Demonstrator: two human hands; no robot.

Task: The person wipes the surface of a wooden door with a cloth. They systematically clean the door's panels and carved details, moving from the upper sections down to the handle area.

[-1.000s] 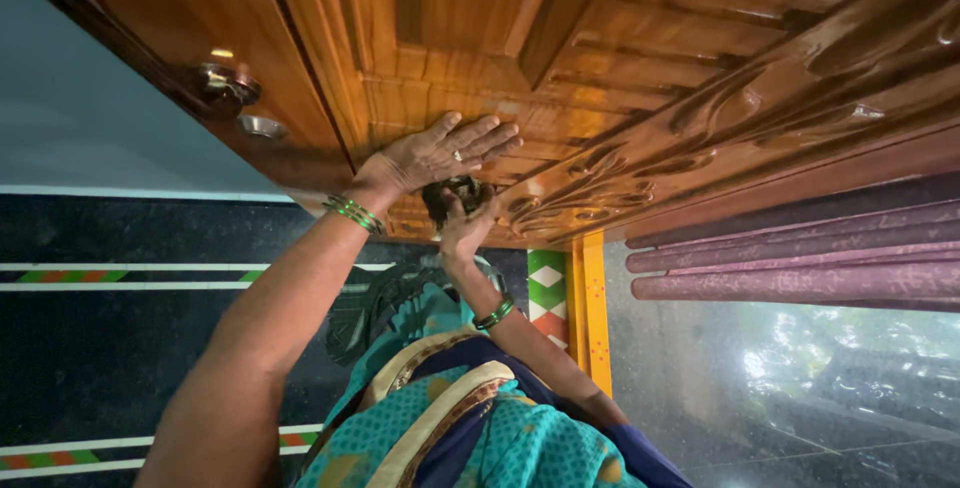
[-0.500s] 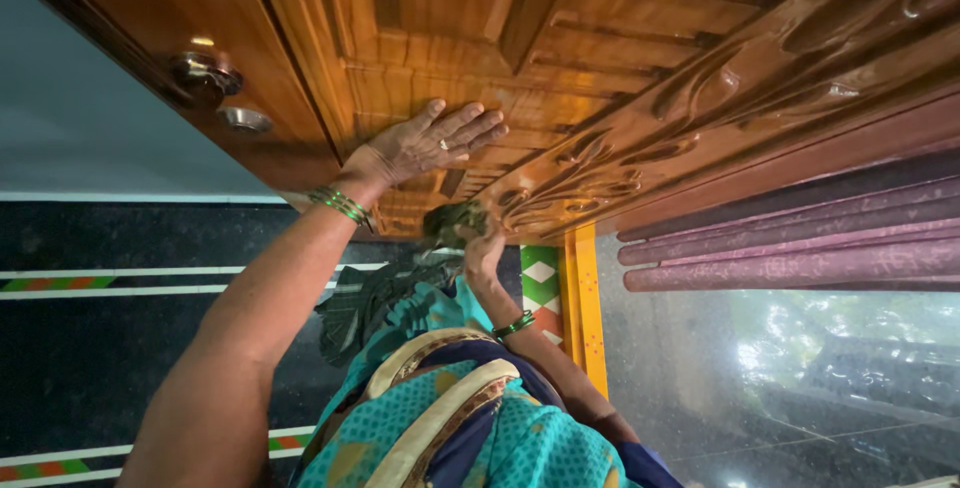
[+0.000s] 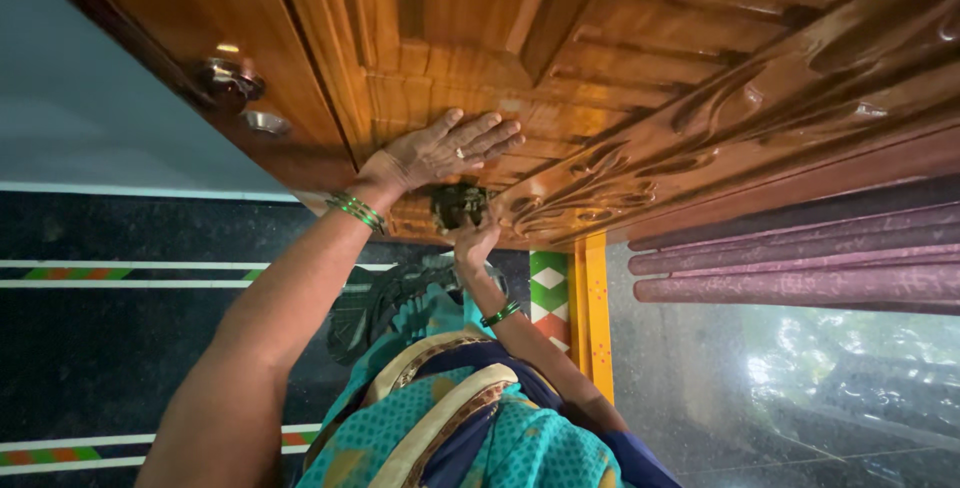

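Door (image 3: 640,68) of carved wood fills the view. Left hand (image 3: 445,151) lies flat on it, fingers spread wide. Right hand (image 3: 472,238) presses a dark cloth (image 3: 458,204) on the lower panel, fingers closed around it; wiping seems underway, needing firm strokes next.

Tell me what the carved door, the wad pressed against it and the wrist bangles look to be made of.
Carved door: wood with a glossy varnish, judging by the grain lines and bright reflections.
Wad held by the right hand: probably dark cloth, being crumpled and matte.
Bangles on the left hand's wrist: thin shiny green rings, glass or plastic; cannot tell which.
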